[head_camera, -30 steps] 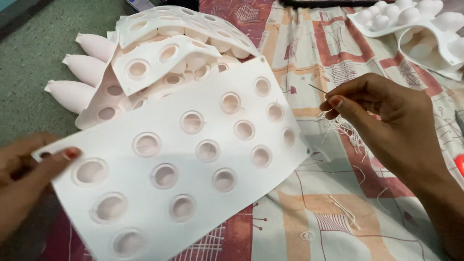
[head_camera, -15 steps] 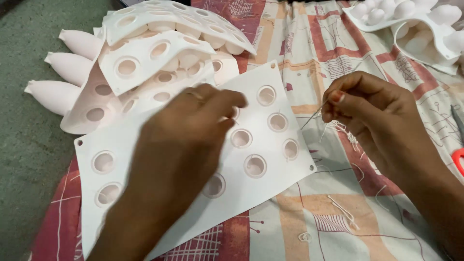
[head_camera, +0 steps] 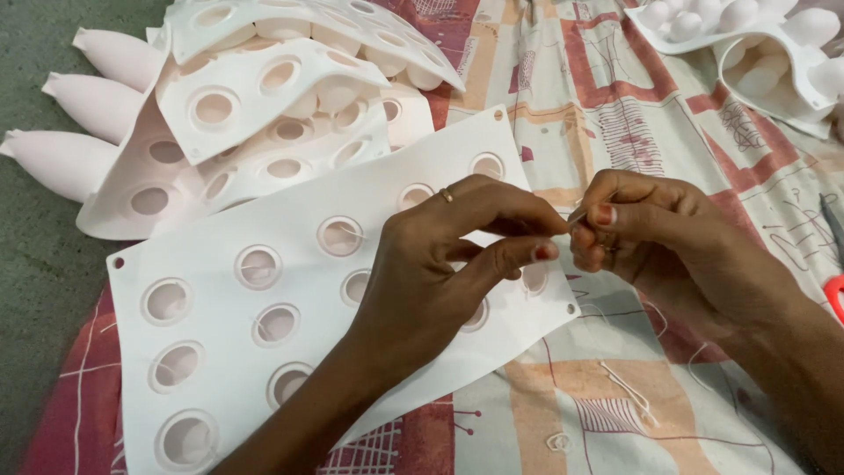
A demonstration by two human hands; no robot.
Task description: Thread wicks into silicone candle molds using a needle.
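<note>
1. Thread (head_camera: 576, 214): thin pale strand pinched between both hands above the right edge of the white sheet; judged almost weightless, limp, apt to slip, best held close to its end
2. Left hand (head_camera: 448, 255): fingers curled, thumb and forefinger closed on the thread, a ring on one finger
3. Right hand (head_camera: 651, 237): fingertips pressed together on the same thread, touching the left hand's fingertips
4. White sheet (head_camera: 264, 352): flat moulded sheet with round cups, lying under the hands; judged light, bendy, easily creased
5. Stack of sheets (head_camera: 264, 114): similar pieces piled at the cloth's far left
6. Patterned cloth (head_camera: 615, 114): soft red-and-cream covering, loose thread bits on it
7. Scissors (head_camera: 833, 295): red handle, right edge
</note>
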